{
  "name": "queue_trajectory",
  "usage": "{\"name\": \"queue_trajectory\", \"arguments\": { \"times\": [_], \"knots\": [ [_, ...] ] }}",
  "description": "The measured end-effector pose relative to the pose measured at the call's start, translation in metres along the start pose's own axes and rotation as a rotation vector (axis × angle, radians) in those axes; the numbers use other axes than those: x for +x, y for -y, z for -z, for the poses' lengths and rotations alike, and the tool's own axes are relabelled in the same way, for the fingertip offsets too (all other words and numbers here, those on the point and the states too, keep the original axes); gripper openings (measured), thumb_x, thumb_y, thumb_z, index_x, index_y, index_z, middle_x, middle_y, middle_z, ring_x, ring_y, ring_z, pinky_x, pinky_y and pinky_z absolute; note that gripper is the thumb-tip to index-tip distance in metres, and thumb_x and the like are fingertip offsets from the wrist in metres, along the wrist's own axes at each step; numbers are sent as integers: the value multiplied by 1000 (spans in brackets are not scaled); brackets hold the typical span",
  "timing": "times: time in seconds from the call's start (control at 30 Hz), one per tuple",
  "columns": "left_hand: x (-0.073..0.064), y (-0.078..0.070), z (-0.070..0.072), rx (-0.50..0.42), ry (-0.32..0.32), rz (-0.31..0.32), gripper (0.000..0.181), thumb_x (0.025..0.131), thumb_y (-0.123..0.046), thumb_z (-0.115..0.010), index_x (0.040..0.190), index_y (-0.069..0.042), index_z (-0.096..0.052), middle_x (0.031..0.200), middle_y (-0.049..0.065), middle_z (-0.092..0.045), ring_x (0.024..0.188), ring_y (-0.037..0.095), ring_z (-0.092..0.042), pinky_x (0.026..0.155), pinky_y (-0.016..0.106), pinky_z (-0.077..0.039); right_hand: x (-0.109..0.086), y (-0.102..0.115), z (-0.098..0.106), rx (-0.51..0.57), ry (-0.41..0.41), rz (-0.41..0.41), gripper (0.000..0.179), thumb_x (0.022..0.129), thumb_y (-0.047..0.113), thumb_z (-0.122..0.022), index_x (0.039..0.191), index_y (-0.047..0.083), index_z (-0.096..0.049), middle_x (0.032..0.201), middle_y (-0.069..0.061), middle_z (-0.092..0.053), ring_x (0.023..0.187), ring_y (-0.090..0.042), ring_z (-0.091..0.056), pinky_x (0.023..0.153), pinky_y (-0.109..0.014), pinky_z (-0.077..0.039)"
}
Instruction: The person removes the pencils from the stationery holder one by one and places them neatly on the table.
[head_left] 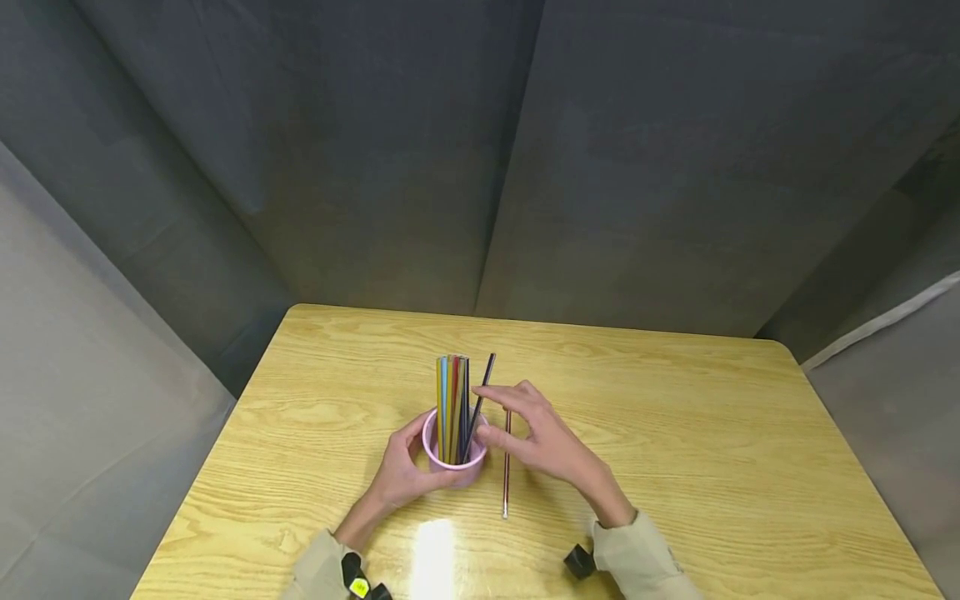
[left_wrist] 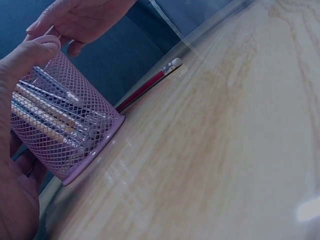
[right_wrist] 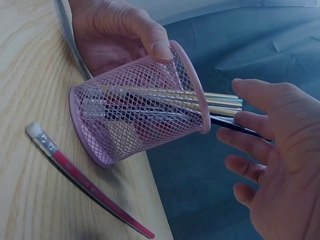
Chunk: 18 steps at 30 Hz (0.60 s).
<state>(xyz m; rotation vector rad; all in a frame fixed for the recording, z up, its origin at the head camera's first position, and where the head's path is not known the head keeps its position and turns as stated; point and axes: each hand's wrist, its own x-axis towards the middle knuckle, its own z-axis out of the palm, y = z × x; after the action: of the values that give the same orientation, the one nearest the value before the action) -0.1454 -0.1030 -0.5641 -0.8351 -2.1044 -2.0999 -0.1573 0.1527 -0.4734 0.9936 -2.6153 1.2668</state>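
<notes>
Dark grey fabric curtains (head_left: 375, 150) close off the back on my head feed, above a yellow wood-grain table (head_left: 697, 442) with rounded far corners. Glare patch (head_left: 432, 554) on its near edge. Pink metal-mesh cylindrical cup (right_wrist: 142, 112) is standing upright on the table, left of the table's middle. Inside it I count several slim coloured pencils (head_left: 452, 400), yellow, light blue, red and dark ones, bunched to the left and rising well above the rim; silver ferrules show low down through the mesh. One slim dark-shafted pencil (head_left: 487, 373) leans apart from the bunch, out over the right side of the rim. Left hand (head_left: 397, 477) grips the cup: thumb at the rim on the near side, fingers curled round the other side. Right hand (head_left: 543, 437) is at the leaning pencil, fingers spread and loosely bent, thumb well apart from the index, so I read no pinch; can't tell whether a finger touches the shaft. Red pencil with a white eraser and silver ferrule (head_left: 506, 479) lies on the table just right of the cup, eraser toward the person, far part under the right hand. Both beige sleeves (head_left: 643, 560) reach the wrists, with a black wrist unit (head_left: 580, 562) beside the right one.
</notes>
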Motion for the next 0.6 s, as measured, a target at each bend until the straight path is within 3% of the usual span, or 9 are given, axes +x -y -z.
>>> {"name": "queue_trajectory", "arguments": {
  "times": [0.2,0.3,0.47,0.6],
  "knots": [
    [0,-1,-1,-13,-2,-9,87,70,4,-90,148,1,-53,138,23,-64,125,25,-64,111,33,-51,2,-2,2,15,-118,58,54,94,24,-78,145,21,-62,139,2,-68,112,-20,-59,93,-43,-53],
    [0,-2,-1,-19,-6,5,87,69,5,-90,148,0,-54,139,21,-64,125,24,-64,112,33,-51,3,-3,3,43,-186,88,54,90,18,-82,141,17,-66,137,-1,-69,115,-20,-60,95,-41,-54],
    [0,-3,-1,-25,-7,10,87,69,5,-91,148,0,-54,138,21,-65,125,24,-64,112,33,-51,5,-4,4,79,-275,127,55,83,11,-87,135,13,-70,132,-4,-72,110,-19,-61,86,-31,-53],
    [0,-2,-1,-17,-2,-27,87,68,8,-90,147,2,-53,136,24,-65,123,24,-65,110,32,-52,5,-3,6,98,-320,140,57,79,5,-90,133,7,-70,128,-8,-73,97,-21,-62,79,-25,-50]
  ]
}}
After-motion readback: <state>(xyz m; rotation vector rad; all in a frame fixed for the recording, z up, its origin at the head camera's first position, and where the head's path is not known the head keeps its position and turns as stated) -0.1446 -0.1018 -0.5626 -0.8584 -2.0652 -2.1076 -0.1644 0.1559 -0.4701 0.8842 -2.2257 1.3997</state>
